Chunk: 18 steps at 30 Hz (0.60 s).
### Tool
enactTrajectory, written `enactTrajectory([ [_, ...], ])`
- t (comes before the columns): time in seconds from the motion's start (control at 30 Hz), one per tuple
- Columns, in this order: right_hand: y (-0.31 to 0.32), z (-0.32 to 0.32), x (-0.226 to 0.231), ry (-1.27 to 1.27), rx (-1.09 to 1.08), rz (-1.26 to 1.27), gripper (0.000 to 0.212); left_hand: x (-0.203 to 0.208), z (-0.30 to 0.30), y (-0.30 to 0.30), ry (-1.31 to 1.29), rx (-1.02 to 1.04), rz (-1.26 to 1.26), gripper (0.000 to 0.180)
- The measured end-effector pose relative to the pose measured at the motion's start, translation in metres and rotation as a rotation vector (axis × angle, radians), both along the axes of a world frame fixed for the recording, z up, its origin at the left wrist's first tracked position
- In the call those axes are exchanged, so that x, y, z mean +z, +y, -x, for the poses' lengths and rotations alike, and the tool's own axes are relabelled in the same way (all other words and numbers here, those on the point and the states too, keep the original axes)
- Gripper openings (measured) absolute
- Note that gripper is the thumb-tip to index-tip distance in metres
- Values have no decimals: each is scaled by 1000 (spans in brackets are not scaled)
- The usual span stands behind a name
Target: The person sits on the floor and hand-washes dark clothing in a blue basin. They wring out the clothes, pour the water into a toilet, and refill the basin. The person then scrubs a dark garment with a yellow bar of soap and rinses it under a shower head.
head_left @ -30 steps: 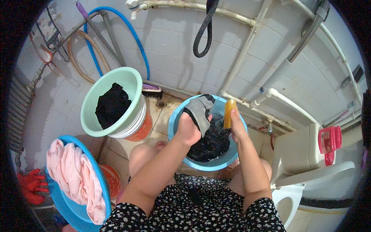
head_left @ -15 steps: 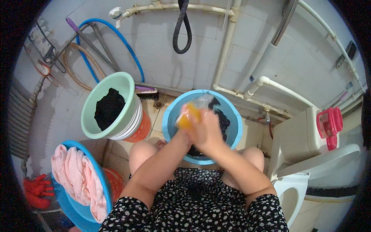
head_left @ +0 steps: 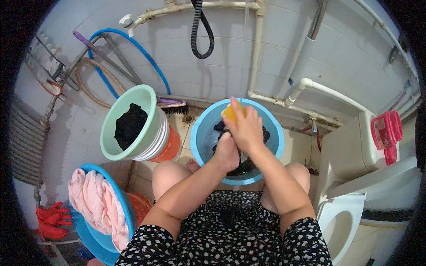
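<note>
In the blue basin (head_left: 280, 142) between my knees lies wet black cloth (head_left: 243, 168) in some water. My right hand (head_left: 246, 131) is closed round a yellow bar of soap (head_left: 235, 111), above the cloth. Just nearer to me, my left hand (head_left: 226, 154) is closed on a part of the black cloth, low over the basin; its fingertips are partly hidden. The two hands are close together, the right one farther forward.
A green basin (head_left: 153, 106) with black cloth stands on a bucket (head_left: 167, 144) at the left. Nearer is a blue tub (head_left: 95, 241) with a pink towel (head_left: 97, 204). Red gloves (head_left: 53, 219) hang beside it. A toilet (head_left: 350, 213) stands right; pipes (head_left: 255, 57) line the wall.
My hands have moved apart from their clasp round the yellow soap. The left has dropped back toward me; the right keeps the soap, slightly farther forward. The whole view has shifted a little.
</note>
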State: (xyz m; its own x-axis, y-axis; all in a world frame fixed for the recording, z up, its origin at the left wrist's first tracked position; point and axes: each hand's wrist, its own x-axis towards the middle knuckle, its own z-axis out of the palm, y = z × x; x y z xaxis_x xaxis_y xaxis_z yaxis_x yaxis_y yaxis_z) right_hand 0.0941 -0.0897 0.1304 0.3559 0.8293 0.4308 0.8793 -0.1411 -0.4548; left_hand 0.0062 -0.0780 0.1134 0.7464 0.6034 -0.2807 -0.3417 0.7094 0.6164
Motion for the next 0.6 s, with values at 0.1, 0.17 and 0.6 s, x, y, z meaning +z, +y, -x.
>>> enactTrajectory([
  [0.1, -17, 13, 6, -116, 124, 0, 60, -4, -2, -3, -60, 4, 48, 42],
  [0.17, -32, 36, 6, -149, 267, -54, 60, -5, -2, 1, -88, 13, 46, 42],
  [0.6, -41, -63, 0, 1874, 91, -219, 60, 7, 24, 56, 1137, -89, -1628, 28],
])
